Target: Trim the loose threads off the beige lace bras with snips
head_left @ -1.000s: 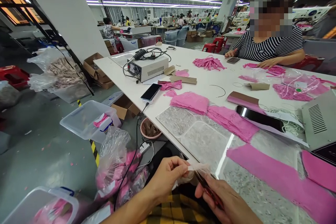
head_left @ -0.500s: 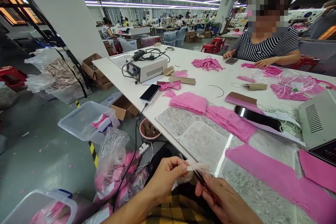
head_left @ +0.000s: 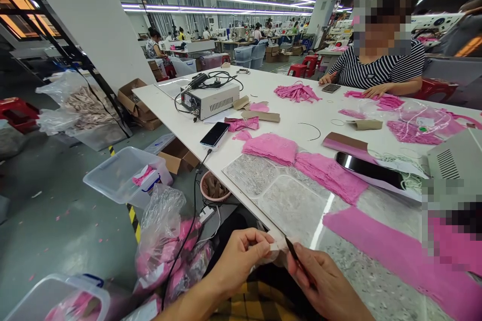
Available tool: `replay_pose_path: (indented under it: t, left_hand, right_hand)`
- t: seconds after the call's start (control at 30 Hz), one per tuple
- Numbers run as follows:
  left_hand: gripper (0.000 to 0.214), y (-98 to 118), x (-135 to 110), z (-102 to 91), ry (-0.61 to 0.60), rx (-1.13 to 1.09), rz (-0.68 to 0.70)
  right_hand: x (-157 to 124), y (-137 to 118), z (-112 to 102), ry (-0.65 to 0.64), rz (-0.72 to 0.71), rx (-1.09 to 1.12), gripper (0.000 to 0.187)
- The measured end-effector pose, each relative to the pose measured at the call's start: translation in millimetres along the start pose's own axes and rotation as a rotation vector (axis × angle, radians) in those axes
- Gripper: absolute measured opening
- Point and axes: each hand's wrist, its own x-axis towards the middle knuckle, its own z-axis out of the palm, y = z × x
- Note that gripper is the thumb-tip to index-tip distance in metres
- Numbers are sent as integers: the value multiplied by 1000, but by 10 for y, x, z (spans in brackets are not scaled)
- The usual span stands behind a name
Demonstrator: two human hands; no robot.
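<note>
My left hand [head_left: 241,256] pinches a small piece of pale sheer fabric [head_left: 276,250] just below the near edge of the white table [head_left: 301,125]. My right hand [head_left: 324,286] is closed round a small dark cutting tool [head_left: 295,257] whose tip meets the fabric. Both hands hover over my lap, which is covered in yellow plaid cloth [head_left: 259,301]. Pink lace pieces [head_left: 331,173] lie on the table right in front of me.
A white control box [head_left: 211,100] with cables, a phone [head_left: 214,134] and a dark curved tool [head_left: 369,169] lie on the table. A person in a striped shirt [head_left: 380,67] sits across. Clear bins [head_left: 126,173], bags of pink pieces [head_left: 165,241] and boxes stand on the floor left.
The view has shifted slightly. My hands stay together at the table edge; the tool in my right hand has moved a little along the pale fabric.
</note>
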Motion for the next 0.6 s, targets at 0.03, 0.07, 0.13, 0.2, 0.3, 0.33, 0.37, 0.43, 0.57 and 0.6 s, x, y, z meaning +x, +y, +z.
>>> replay_pose_path:
  t: [0.03,0.07,0.13,0.2,0.3,0.33,0.37,0.43,0.57,0.6]
  left_hand:
    - [34,-3,-4,-5,0,14,10]
    - [34,-5,-8,-12,-2,32,21]
    - [32,-8,-17,-26,-11,75,47]
    - [31,-8,-25,-36,-15,121,70]
    - [30,-12,-28,-41,-14,155,88]
    - [30,-15,-28,-40,-9,154,87]
    - [31,-20,-27,-37,-2,149,85]
    - [32,-28,-26,-30,-1,139,80]
    - [28,-19,-37,-18,-41,152,83]
    - [28,-8,-43,-18,-50,166,88]
  right_hand:
    - [-17,-17,-7,-8,2,10,56]
    - [-34,-30,-11,-27,9,6,57]
    - [-63,-40,-12,-66,29,-24,59]
    - [-82,-33,-6,-89,55,-44,60]
    - [-105,-43,-11,-75,54,-53,59]
    - [-115,-61,-21,-53,42,-53,59]
    - [-125,-87,-33,-19,16,-56,59]
    - [-139,-151,-56,88,-119,-108,54]
    - [-103,-239,-55,190,-446,-453,27]
    - [-83,-243,-46,173,-465,-524,22]
